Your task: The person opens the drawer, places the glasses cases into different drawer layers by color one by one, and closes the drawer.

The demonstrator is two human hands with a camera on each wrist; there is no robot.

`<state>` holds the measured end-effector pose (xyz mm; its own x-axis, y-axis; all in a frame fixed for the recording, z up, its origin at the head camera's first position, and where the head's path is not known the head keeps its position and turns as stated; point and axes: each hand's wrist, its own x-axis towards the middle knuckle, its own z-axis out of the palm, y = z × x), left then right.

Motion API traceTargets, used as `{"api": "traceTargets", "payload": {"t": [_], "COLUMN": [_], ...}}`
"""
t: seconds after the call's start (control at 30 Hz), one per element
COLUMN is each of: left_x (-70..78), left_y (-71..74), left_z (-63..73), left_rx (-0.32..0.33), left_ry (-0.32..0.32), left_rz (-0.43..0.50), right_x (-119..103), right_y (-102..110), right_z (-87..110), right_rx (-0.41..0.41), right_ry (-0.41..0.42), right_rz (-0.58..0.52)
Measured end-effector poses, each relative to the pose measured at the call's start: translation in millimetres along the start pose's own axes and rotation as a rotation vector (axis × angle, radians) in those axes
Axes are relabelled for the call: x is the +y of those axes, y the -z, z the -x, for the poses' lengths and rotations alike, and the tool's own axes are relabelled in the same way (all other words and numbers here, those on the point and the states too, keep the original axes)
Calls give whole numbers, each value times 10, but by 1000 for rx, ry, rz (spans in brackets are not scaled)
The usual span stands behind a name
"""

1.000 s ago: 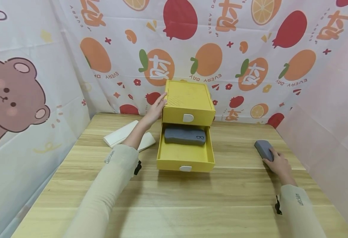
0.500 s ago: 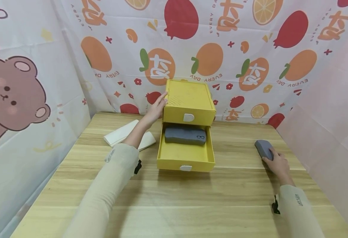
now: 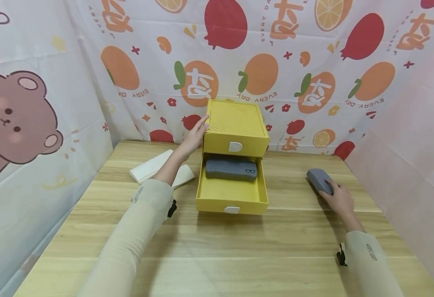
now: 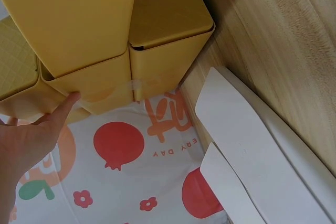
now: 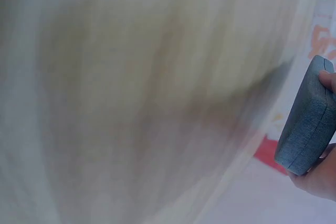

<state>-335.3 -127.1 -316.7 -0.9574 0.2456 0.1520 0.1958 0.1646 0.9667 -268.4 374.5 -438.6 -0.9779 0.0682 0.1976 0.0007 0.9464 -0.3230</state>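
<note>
My right hand [image 3: 341, 200] grips a grey-blue glasses case [image 3: 318, 180] at the right of the table. In the right wrist view, the thumb lies on one face of this case [image 5: 307, 121] and fingers lie on the other side. My left hand [image 3: 193, 139] rests its extended fingers against the left side of a yellow two-drawer box [image 3: 237, 117]. The left wrist view shows the fingers of that hand [image 4: 34, 142] along the box's wall. The lower drawer [image 3: 229, 193] is pulled out, with a second grey glasses case [image 3: 229, 170] lying at its back. The upper drawer is closed.
Two white flat cases [image 3: 151, 166] lie on the wooden table [image 3: 291, 243] left of the box, partly behind the left forearm. A fruit-print cloth [image 3: 261, 74] hangs behind the table, and further cloths line both sides.
My right hand has moved the glasses case a little left and back, with its shadow now apart from it. The left hand, box and lower drawer have stayed put.
</note>
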Motion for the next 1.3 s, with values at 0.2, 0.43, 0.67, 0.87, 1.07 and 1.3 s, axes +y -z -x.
{"api": "traceTargets", "payload": {"t": [0.2,0.43,0.67,0.87,1.07,1.3], "left_x": [35,272,183,5,68,268], "left_y": [-7,-40,-20,-7,-23,-37], "left_z": [19,182,130,20,71,217], "left_rx": [-5,-15,-11,4,-3,-23], "left_ry": [2,21,17,-4,-6,5], "left_rz": [-22,-7,4,-12,19,8], "right_x": [-208,-492,-776,-941,-1098,-1309], "right_y": [68,214,418,587,747,829], "right_z": [-36,-72,-17,53,157,266], "right_rx": [64,74,30,-30,-64,-99], "right_ry": [107,193,272,363,443,510], "right_rz": [-34,-101,-179,-257,-281,-269]}}
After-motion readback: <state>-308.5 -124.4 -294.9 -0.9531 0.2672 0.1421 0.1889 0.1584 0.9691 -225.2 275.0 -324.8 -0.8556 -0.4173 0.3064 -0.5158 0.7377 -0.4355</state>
